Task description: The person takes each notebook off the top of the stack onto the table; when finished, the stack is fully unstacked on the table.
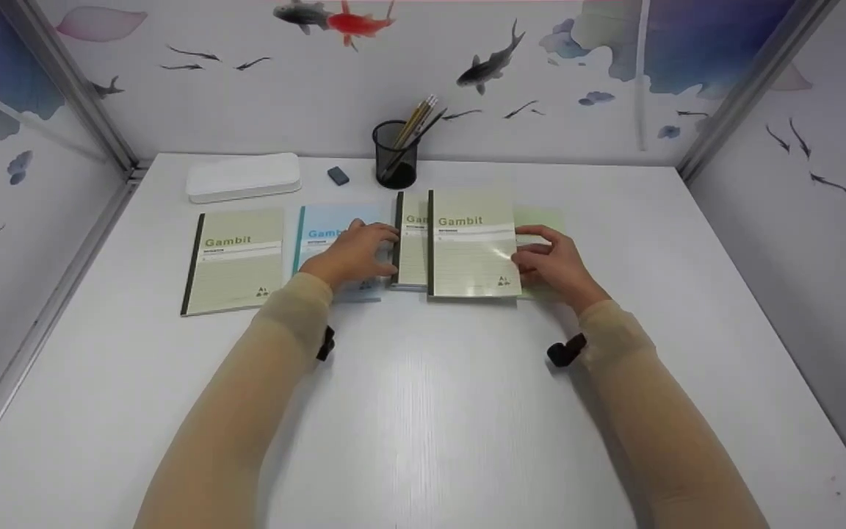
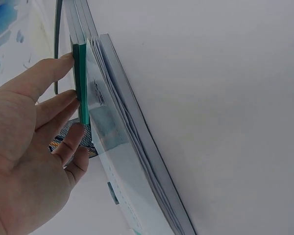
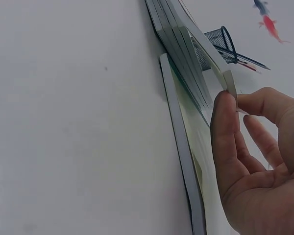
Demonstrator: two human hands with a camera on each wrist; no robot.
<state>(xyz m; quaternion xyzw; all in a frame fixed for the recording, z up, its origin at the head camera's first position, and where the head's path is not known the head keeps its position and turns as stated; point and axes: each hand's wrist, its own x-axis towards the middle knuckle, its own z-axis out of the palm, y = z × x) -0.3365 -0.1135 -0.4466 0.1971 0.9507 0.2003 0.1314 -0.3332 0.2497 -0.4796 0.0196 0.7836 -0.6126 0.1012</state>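
Head view: the right hand (image 1: 557, 266) pinches the right edge of the upper notebook (image 1: 473, 253), which overlaps the stack (image 1: 412, 257) to its left and the green notebook (image 1: 546, 219) to its right. The left hand (image 1: 353, 251), released, its fingers relaxed, touches the stack's left side above the blue notebook (image 1: 316, 224). Left wrist view: fingertips rest against the stack's dark and green spines (image 2: 83, 81). Right wrist view: thumb and finger grasp the upper notebook, its held edge raised; the pencil cup (image 3: 214, 40) stands beyond.
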